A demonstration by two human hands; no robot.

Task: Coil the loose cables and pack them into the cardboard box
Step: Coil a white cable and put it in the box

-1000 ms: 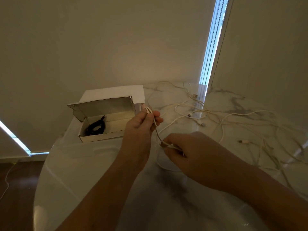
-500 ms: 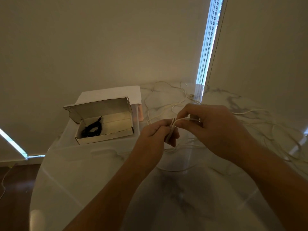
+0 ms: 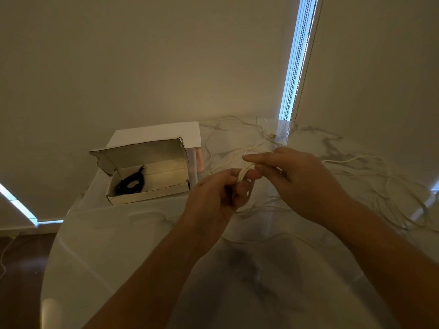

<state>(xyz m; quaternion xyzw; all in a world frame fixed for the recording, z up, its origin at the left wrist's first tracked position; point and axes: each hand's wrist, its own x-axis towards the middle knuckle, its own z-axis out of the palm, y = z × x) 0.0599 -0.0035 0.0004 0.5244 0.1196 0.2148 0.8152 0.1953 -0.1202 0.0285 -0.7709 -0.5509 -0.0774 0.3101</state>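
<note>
One black coil lies in the box; both hands, left and right, pinch a white cable mid-coil, with more loose across the counter's far right.

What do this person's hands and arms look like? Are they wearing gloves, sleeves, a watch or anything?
Nothing is worn that the head view shows. The left hand and right hand are bare, with no gloves, and no rings or watch can be made out. Both forearms are bare right down to the bottom edge of the picture, with no sleeve or cuff showing. The light is dim, so finer marks cannot be made out.
</note>
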